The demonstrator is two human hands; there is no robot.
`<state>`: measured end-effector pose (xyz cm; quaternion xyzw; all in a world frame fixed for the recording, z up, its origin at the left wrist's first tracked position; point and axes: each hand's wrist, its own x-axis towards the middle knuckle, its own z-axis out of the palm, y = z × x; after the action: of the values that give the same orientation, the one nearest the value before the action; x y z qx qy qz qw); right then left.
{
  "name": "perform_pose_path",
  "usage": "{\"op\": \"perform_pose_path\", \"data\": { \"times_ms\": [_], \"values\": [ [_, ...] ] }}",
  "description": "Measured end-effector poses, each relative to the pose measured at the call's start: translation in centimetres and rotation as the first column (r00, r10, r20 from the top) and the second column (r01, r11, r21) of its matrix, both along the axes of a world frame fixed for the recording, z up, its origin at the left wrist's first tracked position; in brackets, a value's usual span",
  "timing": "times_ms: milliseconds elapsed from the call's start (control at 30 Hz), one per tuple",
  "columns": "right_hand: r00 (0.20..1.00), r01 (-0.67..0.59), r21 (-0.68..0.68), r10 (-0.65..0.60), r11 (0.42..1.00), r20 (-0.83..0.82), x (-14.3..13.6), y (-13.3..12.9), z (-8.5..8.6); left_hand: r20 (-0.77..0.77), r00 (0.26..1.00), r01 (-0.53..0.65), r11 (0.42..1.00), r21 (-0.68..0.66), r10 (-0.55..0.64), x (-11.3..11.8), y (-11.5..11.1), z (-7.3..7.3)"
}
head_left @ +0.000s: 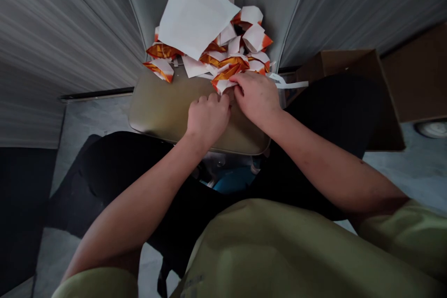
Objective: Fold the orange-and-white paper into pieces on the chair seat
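Observation:
Between my hands is a small folded paper piece (222, 84), white with orange-gold shiny faces, over the near part of a padded stool seat (164, 102). My right hand (259, 97) is closed, pinching the piece's right edge between thumb and fingers. My left hand (210, 114) is closed too, its curled fingers at the near end of the same piece. Its fingertips are partly hidden. Just beyond lie several similar folded pieces (256, 38) in a loose heap. A large white paper sheet (195, 11) rests on top of the heap's left side.
White paper strips (293, 85) stick out at the heap's right. Grey curtains (84, 23) hang on both sides. An open cardboard box (349, 63) stands on the floor at right. Under the seat is something blue (235, 179). My dark-clothed knees flank the seat.

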<state>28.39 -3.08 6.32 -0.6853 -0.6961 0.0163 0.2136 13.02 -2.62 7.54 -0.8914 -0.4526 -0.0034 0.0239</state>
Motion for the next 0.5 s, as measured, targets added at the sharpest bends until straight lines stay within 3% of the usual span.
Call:
{"op": "perform_pose_path", "data": {
  "times_ms": [133, 300, 400, 500],
  "values": [
    [0.999, 0.018, -0.023, -0.019, 1.000, -0.033, 0.0, 0.1, 0.0, 0.054, 0.998, 0.022, 1.000, 0.002, -0.022, -0.3, 0.2, -0.2],
    [0.987, 0.087, 0.056, -0.079, 0.995, -0.137, 0.7, 0.4, 0.1, 0.339, 0.941, 0.023, 0.999, -0.031, -0.011, -0.9, 0.7, -0.7],
    [0.969, 0.126, 0.118, -0.097, 0.985, -0.228, 1.1, 0.6, -0.2, 0.573, 0.818, 0.021, 0.993, -0.118, 0.051, -1.0, 1.2, -1.7],
    [0.926, 0.120, 0.153, -0.055, 0.981, -0.374, 1.0, 0.7, -0.6, 0.771, 0.625, 0.097, 0.968, -0.230, 0.121, -0.8, 2.0, -3.2]
  ]
}}
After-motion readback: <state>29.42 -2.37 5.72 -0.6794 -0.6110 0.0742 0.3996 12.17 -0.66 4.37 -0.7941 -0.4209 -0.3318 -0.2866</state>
